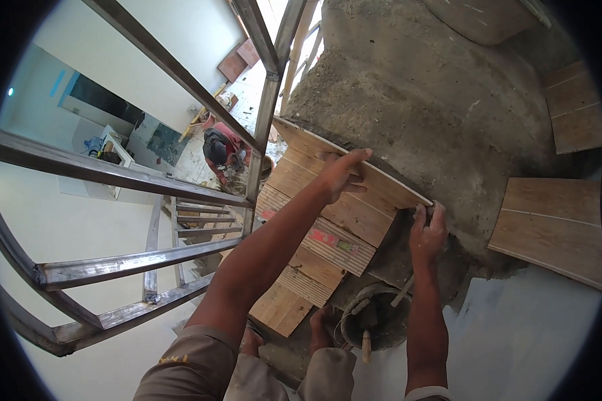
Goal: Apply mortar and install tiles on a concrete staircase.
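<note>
My left hand (341, 175) is on a long wood-patterned tile (388, 194) at the centre, fingers spread and curled at its upper edge. My right hand (429, 227) grips the same tile at its right corner. Wood-patterned stair treads (294, 297) step down beneath it, with striped strips (324, 291) and a torn red label. A dark bucket (391, 321) holding tools, one a wooden-handled trowel (366, 341), stands by my bare feet (320, 324).
A steel railing (134, 260) fills the left, above a lower floor where a co-worker (217, 147) crouches. Rough concrete (408, 87) spans the upper right, bearing tiles (548, 227), (572, 110) along the right. A white wall (502, 334) is at lower right.
</note>
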Available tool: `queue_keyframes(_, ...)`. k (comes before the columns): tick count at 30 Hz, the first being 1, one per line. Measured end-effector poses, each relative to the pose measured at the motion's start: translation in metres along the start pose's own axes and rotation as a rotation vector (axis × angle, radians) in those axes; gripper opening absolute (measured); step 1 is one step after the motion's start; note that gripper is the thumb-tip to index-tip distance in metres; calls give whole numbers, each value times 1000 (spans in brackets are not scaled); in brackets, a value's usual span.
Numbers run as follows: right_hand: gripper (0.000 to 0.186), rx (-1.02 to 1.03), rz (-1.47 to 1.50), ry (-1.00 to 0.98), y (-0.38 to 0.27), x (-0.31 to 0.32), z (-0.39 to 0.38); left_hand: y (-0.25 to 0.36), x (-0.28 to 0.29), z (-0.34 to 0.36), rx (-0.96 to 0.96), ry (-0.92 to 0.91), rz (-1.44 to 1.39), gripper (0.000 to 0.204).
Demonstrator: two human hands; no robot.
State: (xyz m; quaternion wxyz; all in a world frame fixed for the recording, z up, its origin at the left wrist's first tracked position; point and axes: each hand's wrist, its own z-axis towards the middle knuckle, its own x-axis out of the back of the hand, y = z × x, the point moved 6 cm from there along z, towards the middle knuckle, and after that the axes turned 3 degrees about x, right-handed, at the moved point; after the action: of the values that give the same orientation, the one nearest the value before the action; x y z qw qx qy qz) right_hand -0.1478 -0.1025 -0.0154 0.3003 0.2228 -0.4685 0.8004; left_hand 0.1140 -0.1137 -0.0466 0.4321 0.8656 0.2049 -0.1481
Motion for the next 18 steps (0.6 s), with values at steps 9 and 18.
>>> queue_keyframes(9, 25, -38, 79, -56, -4, -5, -2, -3, 16, 0, -43, 187, 43, 53)
queue_keyframes(18, 27, -10, -20, -105, 2, 12, 6, -5, 3, 5, -72, 98, -22, 43)
